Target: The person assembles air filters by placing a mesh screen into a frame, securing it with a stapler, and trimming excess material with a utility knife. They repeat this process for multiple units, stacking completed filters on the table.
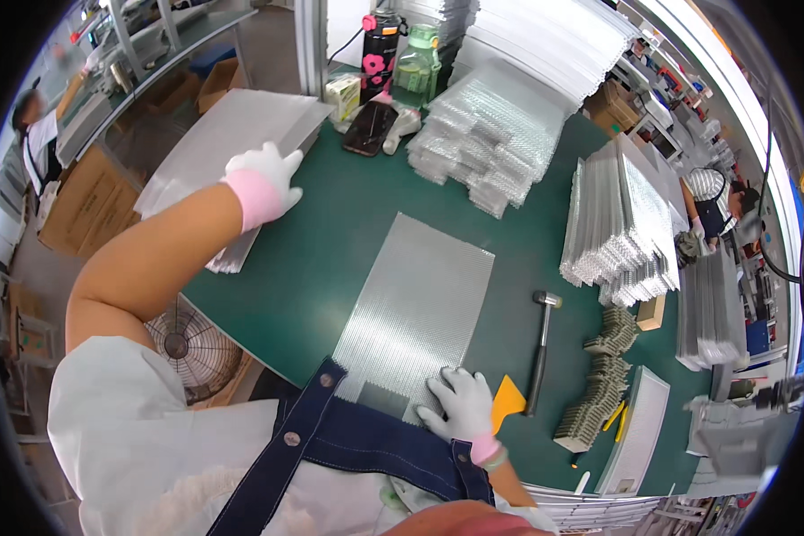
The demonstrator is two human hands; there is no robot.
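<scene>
In front of me a silvery, finely ribbed sheet (417, 295) lies on the green table (304, 277), its near end by my apron. My right hand (460, 404), in a white glove with a pink cuff, rests with spread fingers on the sheet's near right corner. Gloved alike, my left hand (268, 179) reaches out to the stack of pale grey sheets (214, 143) at the far left. Its fingers are apart over the stack's right edge; whether they touch it I cannot tell. Beside my right hand lies a yellow-orange scraper (507, 402), with a black-handled hammer (541, 353) further right.
Bubbly silver sheets (491, 134) are piled at the back, more stacked sheets (621, 219) at the right. Small ribbed blocks (598, 380) stand in a row near a framed panel (636, 429). Bottles (415, 67) and a phone (371, 128) sit far back. A fan (192, 344) stands below left.
</scene>
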